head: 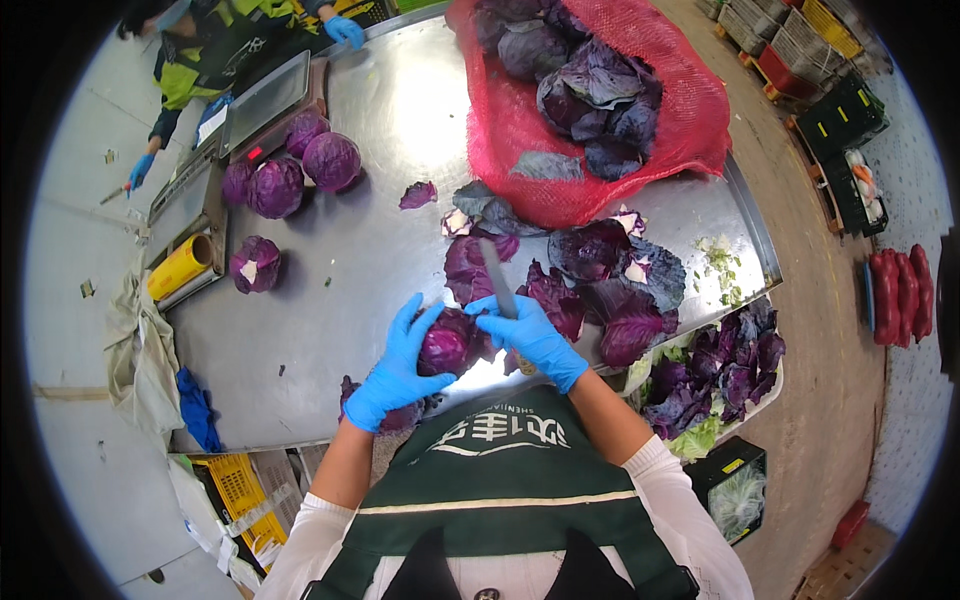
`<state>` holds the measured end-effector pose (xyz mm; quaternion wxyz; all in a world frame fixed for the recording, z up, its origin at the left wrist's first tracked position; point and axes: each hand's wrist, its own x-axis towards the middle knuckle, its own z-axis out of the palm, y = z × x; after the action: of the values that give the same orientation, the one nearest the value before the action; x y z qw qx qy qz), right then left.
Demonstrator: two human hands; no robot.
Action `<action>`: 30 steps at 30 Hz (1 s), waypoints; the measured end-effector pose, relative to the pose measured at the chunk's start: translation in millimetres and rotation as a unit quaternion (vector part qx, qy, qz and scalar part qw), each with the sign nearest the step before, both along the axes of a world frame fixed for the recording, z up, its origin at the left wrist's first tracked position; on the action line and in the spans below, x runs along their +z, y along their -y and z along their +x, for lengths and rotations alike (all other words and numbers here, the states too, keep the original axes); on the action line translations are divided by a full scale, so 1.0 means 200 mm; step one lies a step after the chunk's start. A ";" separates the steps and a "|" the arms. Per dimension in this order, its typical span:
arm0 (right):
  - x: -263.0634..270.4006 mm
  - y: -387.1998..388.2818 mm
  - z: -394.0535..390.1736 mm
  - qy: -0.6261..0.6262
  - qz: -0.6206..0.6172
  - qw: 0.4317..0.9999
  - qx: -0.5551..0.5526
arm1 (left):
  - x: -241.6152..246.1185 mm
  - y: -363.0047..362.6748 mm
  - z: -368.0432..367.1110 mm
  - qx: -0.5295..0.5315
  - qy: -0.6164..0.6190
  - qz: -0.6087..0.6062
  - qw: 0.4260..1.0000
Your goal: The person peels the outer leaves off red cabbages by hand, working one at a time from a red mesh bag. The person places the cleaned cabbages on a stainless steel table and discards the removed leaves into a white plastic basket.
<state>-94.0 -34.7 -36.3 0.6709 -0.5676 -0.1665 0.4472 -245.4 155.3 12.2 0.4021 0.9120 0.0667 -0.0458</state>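
My left hand (401,367), in a blue glove, holds a red cabbage (445,343) from its left side near the table's front edge. In my right hand (529,334), also gloved, is a knife (497,279), its blade pointing up and away from me; the fingertips reach the cabbage's right side. Another cabbage (405,417) lies partly hidden under my left forearm. Loose outer leaves (555,300) and cut pale stem pieces (637,268) are spread to the right. Several trimmed cabbages (332,161) sit at the left, one with its cut stem (255,264) facing up.
A red mesh sack (517,191) with dark cabbages fills the back right of the metal table (360,262). A scale (266,105) and a yellow film roll (180,266) stand left. A leaf-filled container (780,379) is right. A co-worker's gloved hands (344,31) are at the back left.
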 end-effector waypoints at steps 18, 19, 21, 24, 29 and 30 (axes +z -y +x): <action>-0.07 0.67 0.28 0.068 -0.131 0.928 -0.343 | -0.28 -0.26 0.08 0.269 0.097 -0.822 0.492; -0.09 0.71 0.27 0.068 -0.142 0.921 -0.356 | -0.31 -0.26 0.11 0.280 0.115 -0.804 0.512; -0.13 0.76 0.24 0.047 -0.118 0.915 -0.384 | -0.28 -0.40 0.10 0.329 0.083 -0.809 0.480; -0.11 0.86 0.23 0.027 -0.105 0.904 -0.414 | -0.30 -0.66 0.04 0.392 0.042 -0.744 0.540; -0.05 0.90 0.25 0.004 -0.115 0.899 -0.423 | -0.33 -0.77 0.14 0.562 0.149 -0.652 0.487; -0.04 0.89 0.25 -0.001 -0.111 0.900 -0.421 | -0.38 -0.76 0.18 0.554 0.140 -0.675 0.466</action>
<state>-44.2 -211.9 -44.4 0.7296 -0.6551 0.1390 0.1387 -209.5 307.5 -63.7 0.8379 0.1231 0.4497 0.2839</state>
